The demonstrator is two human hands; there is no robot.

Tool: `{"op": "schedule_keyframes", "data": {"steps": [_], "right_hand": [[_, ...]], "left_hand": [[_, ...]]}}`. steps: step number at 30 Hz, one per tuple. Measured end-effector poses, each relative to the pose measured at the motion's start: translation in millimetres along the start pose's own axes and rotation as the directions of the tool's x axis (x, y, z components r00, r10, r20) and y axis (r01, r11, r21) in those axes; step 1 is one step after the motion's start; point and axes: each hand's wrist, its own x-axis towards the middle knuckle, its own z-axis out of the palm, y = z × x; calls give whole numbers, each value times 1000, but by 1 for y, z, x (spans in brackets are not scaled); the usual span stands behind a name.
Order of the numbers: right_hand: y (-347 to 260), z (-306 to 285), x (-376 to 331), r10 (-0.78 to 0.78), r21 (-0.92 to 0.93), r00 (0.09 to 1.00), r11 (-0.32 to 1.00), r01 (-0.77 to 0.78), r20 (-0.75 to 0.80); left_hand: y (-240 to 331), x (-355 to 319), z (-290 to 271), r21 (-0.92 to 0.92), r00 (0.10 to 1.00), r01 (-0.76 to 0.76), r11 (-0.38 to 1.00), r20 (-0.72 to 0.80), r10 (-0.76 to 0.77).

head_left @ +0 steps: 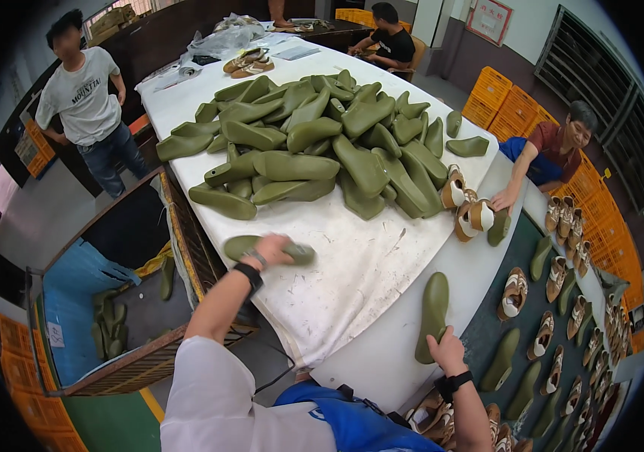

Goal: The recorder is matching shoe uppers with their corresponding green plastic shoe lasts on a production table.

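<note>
My left hand (270,251) is closed over the middle of a green shoe last (237,245) lying level just above or on the white-covered table, near its left edge; the hand is slightly blurred. In my right hand (448,351) is another green shoe last (434,301), gripped at its near end, with its other end pointing away from me. Beyond my hands rises a large heap of green shoe lasts (310,135). Brown-and-white shoes (466,215) stand at the right side of the heap.
A cart (84,260) with several lasts inside stands left of the table. On the right, a dark green conveyor belt (480,339) carries shoes and lasts. A co-worker's hand (506,197) touches a last beside it. Orange crates (491,94) are stacked behind. Another person stands at far left.
</note>
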Motion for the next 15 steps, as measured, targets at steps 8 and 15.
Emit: {"op": "schedule_keyframes", "data": {"steps": [8, 15], "right_hand": [[-10, -18, -2, 72, 60, 993, 995, -78, 95], [-37, -30, -16, -67, 112, 996, 992, 60, 66]], "left_hand": [[234, 8, 133, -330, 409, -857, 396, 32, 912], [184, 77, 102, -78, 837, -470, 879, -356, 415]]}}
